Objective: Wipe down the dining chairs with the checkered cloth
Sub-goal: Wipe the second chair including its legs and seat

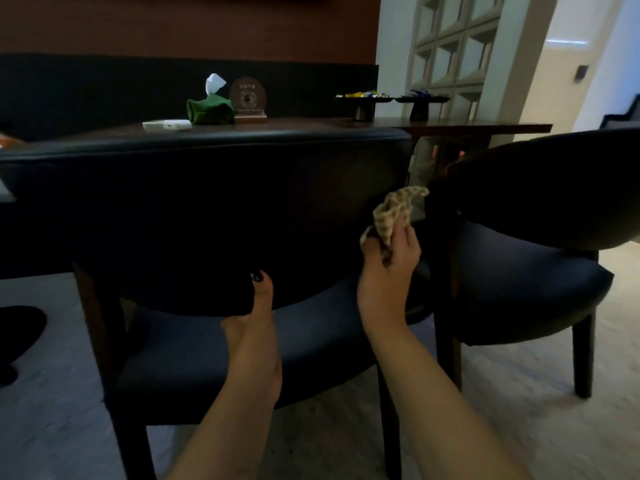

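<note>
A dark blue padded dining chair fills the middle of the view, its curved backrest facing me. My left hand grips the lower edge of that backrest, thumb on the outer face and fingers hidden behind it. My right hand is raised beside the backrest's right end and holds a bunched beige checkered cloth. The cloth sits in the gap between this chair and a second dark blue chair on the right; whether it touches either one I cannot tell.
A dark wooden table stands behind the chairs with a green tissue holder, a round wooden sign, a white flat object and two footed snack dishes. Pale floor lies below. A dark shape sits at far left.
</note>
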A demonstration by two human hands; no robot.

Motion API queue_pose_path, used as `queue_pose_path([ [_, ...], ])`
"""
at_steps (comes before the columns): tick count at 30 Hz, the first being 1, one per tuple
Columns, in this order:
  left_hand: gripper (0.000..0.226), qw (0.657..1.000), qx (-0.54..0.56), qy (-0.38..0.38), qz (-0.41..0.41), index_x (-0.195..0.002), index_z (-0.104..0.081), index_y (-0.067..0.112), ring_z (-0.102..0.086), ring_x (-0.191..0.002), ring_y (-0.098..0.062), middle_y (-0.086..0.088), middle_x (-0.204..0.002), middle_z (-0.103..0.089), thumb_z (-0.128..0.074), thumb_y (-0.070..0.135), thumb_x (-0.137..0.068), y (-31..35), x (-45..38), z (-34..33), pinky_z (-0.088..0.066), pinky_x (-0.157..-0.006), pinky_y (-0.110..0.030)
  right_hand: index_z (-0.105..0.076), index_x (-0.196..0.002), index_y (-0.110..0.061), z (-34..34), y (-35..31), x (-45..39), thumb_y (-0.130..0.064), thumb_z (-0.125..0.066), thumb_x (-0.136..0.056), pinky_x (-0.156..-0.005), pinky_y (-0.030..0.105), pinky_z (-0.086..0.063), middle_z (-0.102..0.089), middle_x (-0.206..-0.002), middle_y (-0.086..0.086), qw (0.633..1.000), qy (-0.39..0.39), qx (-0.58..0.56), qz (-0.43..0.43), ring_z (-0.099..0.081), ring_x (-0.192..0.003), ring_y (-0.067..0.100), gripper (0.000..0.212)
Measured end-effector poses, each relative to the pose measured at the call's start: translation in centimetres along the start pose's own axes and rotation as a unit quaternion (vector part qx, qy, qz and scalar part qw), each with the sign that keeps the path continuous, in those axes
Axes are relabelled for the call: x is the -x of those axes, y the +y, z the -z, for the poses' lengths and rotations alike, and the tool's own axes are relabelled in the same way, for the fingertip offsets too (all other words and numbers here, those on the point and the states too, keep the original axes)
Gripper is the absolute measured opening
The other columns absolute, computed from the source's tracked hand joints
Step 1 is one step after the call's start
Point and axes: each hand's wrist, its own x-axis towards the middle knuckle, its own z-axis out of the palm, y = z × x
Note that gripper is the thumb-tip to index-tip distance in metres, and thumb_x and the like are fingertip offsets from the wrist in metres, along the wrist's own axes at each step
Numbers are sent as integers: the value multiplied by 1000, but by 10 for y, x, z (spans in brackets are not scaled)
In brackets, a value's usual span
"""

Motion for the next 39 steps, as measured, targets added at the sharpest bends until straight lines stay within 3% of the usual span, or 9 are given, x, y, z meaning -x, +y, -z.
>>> queue_pose_path([
  [4,129,1000,7,15,-3,-147,-36,22,-57,-119,-17,4,-136,-56,-74,81,-39,-1,-4,0,-41,-109,-41,-48,-137,-23,-7,-14,-22,6,-46,-90,-110,47,-36,-51,-137,4,996,52,-61,-39,-47,-129,20,55],
  [12,139,999,1,36,-4,-148,-32,23,-54,-124,-24,0,-140,-53,-70,88,-32,-9,-10,-2,-41,-108,-46,-53,-130,2,-10,-49,-27,15,-42,-78,-111,22,-32,-51,-133,20,978,85,66,176,-46,-129,28,54],
  [20,143,999,-30,37,5,-147,-37,23,-56,-120,-20,3,-135,-55,-67,92,-24,-13,-19,3,-42,-107,-43,-52,-130,4,-24,-65,-7,17,-41,-84,-113,42,-33,-42,-140,29,953,85,67,282,-38,-134,36,49],
  [23,105,1000,-19,1,7,-137,-50,27,-60,-115,-16,4,-130,-62,-71,79,-47,-18,-18,8,-46,-100,-36,-53,-123,12,-22,-65,1,22,-44,-84,-113,46,-31,-43,-132,35,913,47,97,394,-38,-129,46,41],
  [25,55,998,-32,-41,32,-117,-59,29,-63,-108,-10,7,-115,-70,-59,64,-74,-29,-15,22,-44,-88,-27,-53,-120,16,-16,-70,-5,18,-45,-86,-113,50,-30,-42,-129,39,886,-2,98,453,-36,-128,53,35],
  [27,36,996,10,-58,67,-122,-54,26,-62,-109,-7,9,-122,-66,-44,47,-95,-38,-14,45,-38,-92,-28,-53,-119,17,-15,-75,-10,6,-48,-87,-110,59,-29,-39,-129,40,847,-76,102,516,-33,-127,59,34],
  [29,42,987,100,-71,106,-129,-49,25,-60,-111,-7,4,-137,-56,-33,49,-99,-33,-21,67,-39,-93,-31,-55,-117,16,-15,-78,-10,-2,-53,-86,-108,62,-29,-41,-131,36,803,-134,114,569,-31,-128,58,36],
  [33,64,958,248,-99,106,-122,-62,20,-64,-114,-20,-5,-132,-63,-34,67,-90,-1,-41,100,-44,-95,-43,-56,-118,14,-9,-90,-22,3,-59,-88,-109,56,-32,-46,-130,29,748,-171,163,620,-36,-128,52,32],
  [39,91,931,289,-174,136,-139,-50,12,-54,-128,-31,-12,-139,-56,-42,76,-75,32,-48,121,-31,-110,-54,-65,-114,2,-38,-128,-6,-1,-55,-94,-106,60,-34,-50,-130,22,630,-267,199,702,-41,-129,47,23],
])
